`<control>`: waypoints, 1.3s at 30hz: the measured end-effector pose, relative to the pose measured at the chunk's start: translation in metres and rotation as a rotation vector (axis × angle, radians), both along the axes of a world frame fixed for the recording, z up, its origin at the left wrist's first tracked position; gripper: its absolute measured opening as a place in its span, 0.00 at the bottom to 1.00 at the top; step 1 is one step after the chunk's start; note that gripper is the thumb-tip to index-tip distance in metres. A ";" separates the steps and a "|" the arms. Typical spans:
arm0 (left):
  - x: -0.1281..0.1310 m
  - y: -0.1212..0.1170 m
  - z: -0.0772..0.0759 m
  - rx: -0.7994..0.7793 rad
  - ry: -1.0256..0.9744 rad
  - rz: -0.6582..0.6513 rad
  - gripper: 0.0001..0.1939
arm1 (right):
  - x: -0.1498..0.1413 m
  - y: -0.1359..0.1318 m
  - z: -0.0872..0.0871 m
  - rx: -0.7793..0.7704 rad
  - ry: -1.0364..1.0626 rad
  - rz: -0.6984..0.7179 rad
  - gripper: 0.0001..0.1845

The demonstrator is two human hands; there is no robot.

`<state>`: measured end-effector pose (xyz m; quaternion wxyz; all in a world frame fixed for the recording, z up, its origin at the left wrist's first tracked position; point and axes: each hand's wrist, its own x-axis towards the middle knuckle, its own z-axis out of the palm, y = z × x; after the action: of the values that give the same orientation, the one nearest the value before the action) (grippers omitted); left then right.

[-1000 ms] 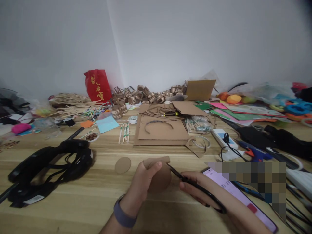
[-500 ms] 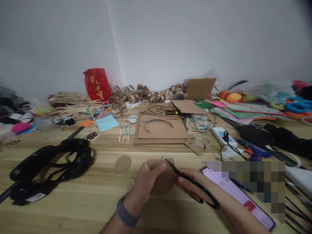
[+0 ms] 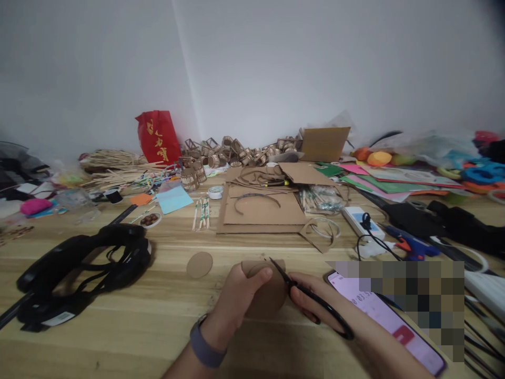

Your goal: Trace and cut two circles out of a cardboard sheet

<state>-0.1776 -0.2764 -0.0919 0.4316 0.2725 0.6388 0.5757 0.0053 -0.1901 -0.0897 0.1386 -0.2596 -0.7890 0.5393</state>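
Note:
My left hand (image 3: 245,288) grips a brown piece of cardboard (image 3: 270,295), its thumb lying across the top face. A curved line shows on that piece near the thumb. In my right hand (image 3: 305,292) is a pair of black-handled scissors (image 3: 323,308). Their blades point up and left over the cardboard's right edge, and one handle loop sticks out toward me. How far the lower blade reaches under the cardboard is hidden. A cut cardboard disc (image 3: 199,265) lies flat on the table, left of my left hand.
Cardboard sheets (image 3: 264,213) with curved offcuts lie ahead. A phone (image 3: 394,321) rests beside my right forearm, near a blue glue gun (image 3: 412,245) and cables. Black strapped gear (image 3: 84,273) is at left. Behind stand small woven barrels (image 3: 244,152) and a red bag (image 3: 158,137).
The scissors' handles have drawn closer together and the blades have shifted slightly along the cardboard's edge. My left hand and the cardboard have moved slightly right.

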 end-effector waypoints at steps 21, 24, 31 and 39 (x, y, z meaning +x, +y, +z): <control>-0.004 0.000 0.001 0.026 -0.036 -0.125 0.23 | -0.004 -0.005 0.005 -0.022 0.057 0.045 0.40; -0.005 0.000 0.002 0.054 -0.066 -0.140 0.22 | -0.004 -0.005 0.004 -0.024 0.053 0.035 0.40; -0.006 0.001 -0.002 0.044 -0.038 -0.117 0.18 | -0.004 -0.003 0.000 -0.019 0.013 0.048 0.40; -0.005 0.000 0.002 0.038 -0.067 -0.146 0.20 | -0.004 -0.002 0.000 0.004 0.027 0.069 0.40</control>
<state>-0.1824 -0.2761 -0.0900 0.4882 0.3069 0.5916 0.5635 0.0018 -0.1923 -0.0897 0.1312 -0.2244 -0.7966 0.5457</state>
